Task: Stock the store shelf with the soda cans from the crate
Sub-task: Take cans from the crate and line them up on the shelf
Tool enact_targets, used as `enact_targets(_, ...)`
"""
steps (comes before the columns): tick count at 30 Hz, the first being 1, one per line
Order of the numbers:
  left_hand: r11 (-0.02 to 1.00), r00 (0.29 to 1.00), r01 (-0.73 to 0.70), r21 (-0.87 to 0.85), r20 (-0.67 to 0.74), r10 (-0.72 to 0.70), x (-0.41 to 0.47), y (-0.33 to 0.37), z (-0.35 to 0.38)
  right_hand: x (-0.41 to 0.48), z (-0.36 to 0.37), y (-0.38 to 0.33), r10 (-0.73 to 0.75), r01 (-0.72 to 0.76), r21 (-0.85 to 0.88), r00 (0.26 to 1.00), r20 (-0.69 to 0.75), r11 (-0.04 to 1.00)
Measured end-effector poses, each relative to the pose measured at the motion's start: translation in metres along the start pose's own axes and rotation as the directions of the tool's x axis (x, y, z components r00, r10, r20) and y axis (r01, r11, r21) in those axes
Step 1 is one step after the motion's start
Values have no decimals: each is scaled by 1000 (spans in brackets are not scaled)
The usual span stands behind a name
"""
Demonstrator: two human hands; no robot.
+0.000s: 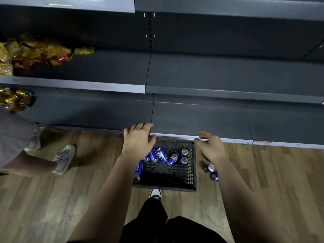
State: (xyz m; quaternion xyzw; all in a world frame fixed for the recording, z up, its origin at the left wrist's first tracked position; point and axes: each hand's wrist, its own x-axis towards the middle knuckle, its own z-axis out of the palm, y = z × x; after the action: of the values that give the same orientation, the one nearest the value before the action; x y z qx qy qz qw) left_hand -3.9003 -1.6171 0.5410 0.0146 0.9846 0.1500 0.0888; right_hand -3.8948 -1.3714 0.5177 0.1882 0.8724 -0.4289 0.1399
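Both hands hover empty, fingers spread: left hand [138, 139] hides part of the cans [161, 155] in the crate [191, 172]; right hand [211, 146] covers cans on the floor [280, 181]. Shelf [201, 120] bare.

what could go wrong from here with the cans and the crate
Two loose cans lie on the floor right of the crate, under the right hand; a step that way could kick or trip on them. Several cans in the crate lie on their sides, so they may roll when grabbed. Another person's foot stands close on the left, so bumping is possible.
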Motion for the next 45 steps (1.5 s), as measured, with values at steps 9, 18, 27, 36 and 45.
enact_targets(9, 998, 992, 50, 33, 113, -54, -8, -17, 45, 11, 36, 38, 50, -43, -77, 994, 99, 996)
enact_targets(18, 998, 981, 45, 39, 185, -52, 26, -62, 146, 71, 137, 111, 106, -91, -85, 975, 196, 992)
enact_targets(27, 997, 982, 62, 34, 174, -67, 80, -131, 326, 167, 265, 239, 134, -112, -99, 960, 246, 989)
enact_targets(36, 998, 982, 24, 62, 187, -35, 116, -192, 488, 257, 377, 337, 93, -63, -119, 959, 267, 991)
enact_targets(45, 997, 989, 2, 80, 150, -14, 144, -216, 573, 323, 446, 389, 53, 3, -202, 962, 270, 979)
